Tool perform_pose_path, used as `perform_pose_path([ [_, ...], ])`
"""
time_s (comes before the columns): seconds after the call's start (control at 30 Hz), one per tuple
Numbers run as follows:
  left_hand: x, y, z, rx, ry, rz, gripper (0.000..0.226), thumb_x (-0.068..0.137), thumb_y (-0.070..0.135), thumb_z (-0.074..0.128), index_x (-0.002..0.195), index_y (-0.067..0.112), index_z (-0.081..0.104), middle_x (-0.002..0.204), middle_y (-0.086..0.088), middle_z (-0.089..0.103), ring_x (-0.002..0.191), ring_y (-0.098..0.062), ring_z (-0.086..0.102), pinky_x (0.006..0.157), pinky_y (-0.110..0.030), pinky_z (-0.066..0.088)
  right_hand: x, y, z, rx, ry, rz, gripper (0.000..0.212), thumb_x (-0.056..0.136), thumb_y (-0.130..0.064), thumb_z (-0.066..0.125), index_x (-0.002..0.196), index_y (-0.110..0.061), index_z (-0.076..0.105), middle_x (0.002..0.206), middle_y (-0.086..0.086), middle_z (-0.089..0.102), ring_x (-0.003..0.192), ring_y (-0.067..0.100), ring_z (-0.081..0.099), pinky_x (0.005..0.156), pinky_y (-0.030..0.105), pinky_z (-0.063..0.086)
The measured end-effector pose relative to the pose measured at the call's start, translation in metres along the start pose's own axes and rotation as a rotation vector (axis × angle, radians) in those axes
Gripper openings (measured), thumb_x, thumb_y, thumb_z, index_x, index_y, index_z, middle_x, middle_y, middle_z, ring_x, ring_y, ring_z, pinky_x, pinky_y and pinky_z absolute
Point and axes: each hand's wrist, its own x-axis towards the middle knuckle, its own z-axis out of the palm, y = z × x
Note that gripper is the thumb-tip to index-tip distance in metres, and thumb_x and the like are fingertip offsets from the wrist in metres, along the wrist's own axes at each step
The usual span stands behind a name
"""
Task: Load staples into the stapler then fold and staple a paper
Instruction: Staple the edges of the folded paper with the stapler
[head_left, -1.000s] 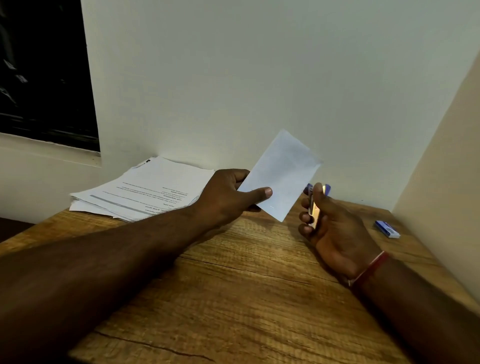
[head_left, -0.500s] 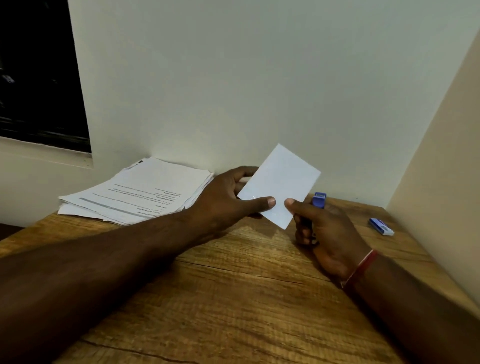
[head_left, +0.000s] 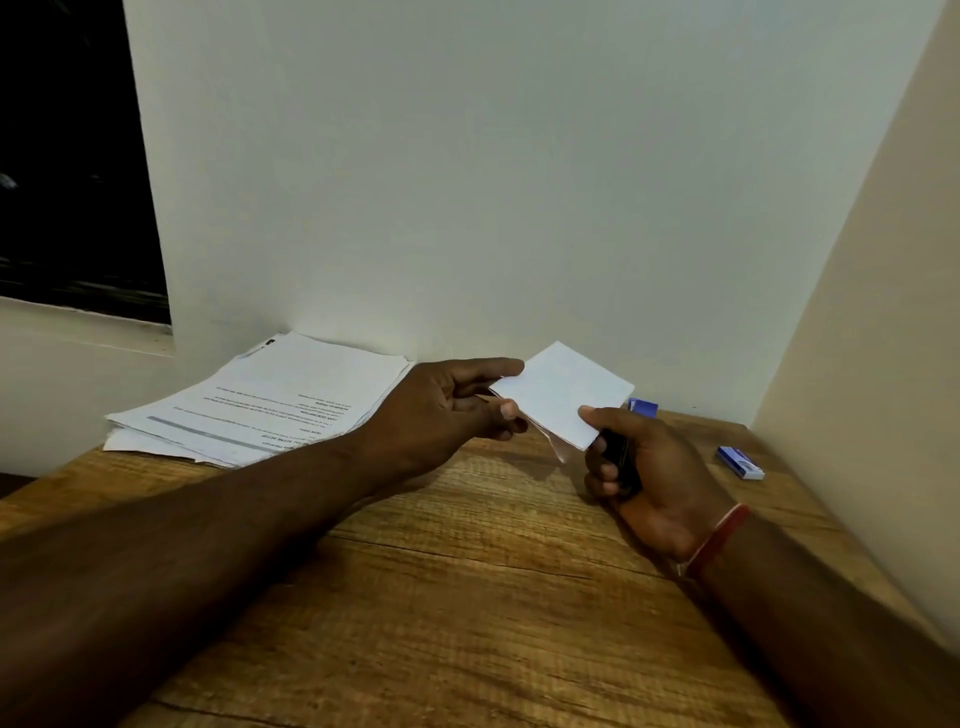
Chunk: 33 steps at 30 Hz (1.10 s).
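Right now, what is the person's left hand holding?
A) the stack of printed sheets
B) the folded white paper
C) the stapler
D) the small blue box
B: the left hand pinches the folded white paper by its edge, while the stapler sits gripped in the right hand.

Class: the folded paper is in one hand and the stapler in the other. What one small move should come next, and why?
Probably squeeze the stapler shut on the near corner of the folded paper. The left hand pinches the paper; the right hand grips the stapler, thumb on that corner, where the layers gape. Whether the corner sits inside the mouth is hidden.
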Motion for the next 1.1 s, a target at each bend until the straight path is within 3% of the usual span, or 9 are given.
perform_pose_path([
  [0.17, 0.003, -0.005, 0.000, -0.004, -0.009, -0.018, 0.052, 0.097, -0.001, 0.080, 0.147, 0.006, 0.068, 0.107, -0.021, 0.085, 0.099, -0.029, 0.085, 0.097, -0.038, 0.068, 0.003, 0.000, 0.001, -0.021, -0.025, 0.006, 0.016, 0.093, -0.016, 0.076, 0.105, -0.012, 0.066, 0.072, 0.003, 0.051, 0.056, 0.016, 0.038, 0.053, 0.030, 0.025],
  [0.3, -0.001, -0.002, 0.000, 0.135, -0.018, -0.020, 0.060, 0.091, 0.015, 0.092, 0.147, 0.021, 0.071, 0.108, -0.010, 0.088, 0.105, -0.025, 0.085, 0.101, -0.032, 0.065, -0.002, 0.000, 0.006, -0.039, -0.045, 0.012, 0.018, 0.094, -0.016, 0.074, 0.109, -0.012, 0.064, 0.072, 0.003, 0.051, 0.056, 0.016, 0.041, 0.054, 0.030, 0.025],
  [0.4, -0.003, 0.000, 0.000, 0.157, -0.021, -0.027, 0.060, 0.089, 0.023, 0.094, 0.145, 0.026, 0.072, 0.107, -0.009, 0.088, 0.106, -0.024, 0.085, 0.107, -0.037, 0.063, -0.006, -0.001, 0.007, -0.046, -0.084, 0.004, 0.018, 0.096, -0.020, 0.074, 0.110, -0.012, 0.065, 0.073, 0.003, 0.051, 0.056, 0.015, 0.041, 0.052, 0.029, 0.026],
  [0.5, -0.002, 0.001, 0.000, 0.073, -0.003, -0.051, 0.056, 0.092, 0.022, 0.091, 0.144, 0.021, 0.073, 0.107, -0.012, 0.087, 0.107, -0.028, 0.085, 0.111, -0.043, 0.062, -0.008, -0.001, 0.005, -0.009, -0.161, -0.032, 0.025, 0.099, -0.034, 0.076, 0.108, -0.012, 0.068, 0.074, 0.003, 0.052, 0.056, 0.014, 0.038, 0.050, 0.027, 0.027],
  [0.57, 0.000, 0.002, -0.001, 0.039, 0.007, -0.057, 0.049, 0.095, 0.022, 0.089, 0.142, 0.018, 0.074, 0.106, -0.014, 0.087, 0.107, -0.030, 0.085, 0.109, -0.042, 0.063, -0.008, 0.000, 0.004, -0.018, -0.215, -0.090, 0.030, 0.097, -0.041, 0.081, 0.096, -0.014, 0.066, 0.076, 0.004, 0.050, 0.055, 0.014, 0.036, 0.050, 0.029, 0.026],
  [0.63, 0.000, 0.002, -0.001, 0.028, 0.030, -0.049, 0.041, 0.097, 0.021, 0.086, 0.136, 0.014, 0.077, 0.104, -0.015, 0.087, 0.104, -0.032, 0.085, 0.105, -0.040, 0.065, -0.008, 0.003, 0.003, -0.051, -0.259, -0.156, 0.033, 0.092, -0.039, 0.085, 0.087, -0.016, 0.062, 0.075, 0.006, 0.041, 0.056, 0.015, 0.033, 0.049, 0.030, 0.026],
  [0.77, 0.003, -0.002, 0.000, 0.001, 0.057, -0.025, 0.025, 0.100, 0.018, 0.083, 0.120, 0.002, 0.083, 0.103, -0.020, 0.086, 0.101, -0.036, 0.085, 0.098, -0.041, 0.068, -0.008, 0.007, 0.005, -0.076, -0.285, -0.213, 0.029, 0.091, -0.027, 0.086, 0.088, -0.015, 0.060, 0.072, 0.007, 0.030, 0.053, 0.014, 0.030, 0.045, 0.027, 0.028],
  [0.97, 0.001, -0.005, 0.004, 0.001, 0.027, -0.026, 0.025, 0.101, 0.017, 0.082, 0.116, -0.003, 0.083, 0.106, -0.022, 0.085, 0.104, -0.039, 0.083, 0.097, -0.045, 0.069, -0.013, 0.006, 0.011, -0.105, -0.271, -0.167, 0.020, 0.102, -0.032, 0.069, 0.090, -0.017, 0.068, 0.077, 0.008, 0.049, 0.054, 0.017, 0.030, 0.055, 0.037, 0.016],
  [1.1, 0.001, -0.001, 0.002, 0.003, 0.031, -0.015, 0.024, 0.101, 0.018, 0.082, 0.112, -0.004, 0.083, 0.105, -0.022, 0.085, 0.104, -0.043, 0.082, 0.095, -0.042, 0.069, -0.012, 0.004, 0.009, -0.116, -0.226, -0.160, 0.015, 0.099, -0.027, 0.071, 0.093, -0.014, 0.067, 0.081, 0.007, 0.057, 0.053, 0.015, 0.034, 0.053, 0.033, 0.019],
])
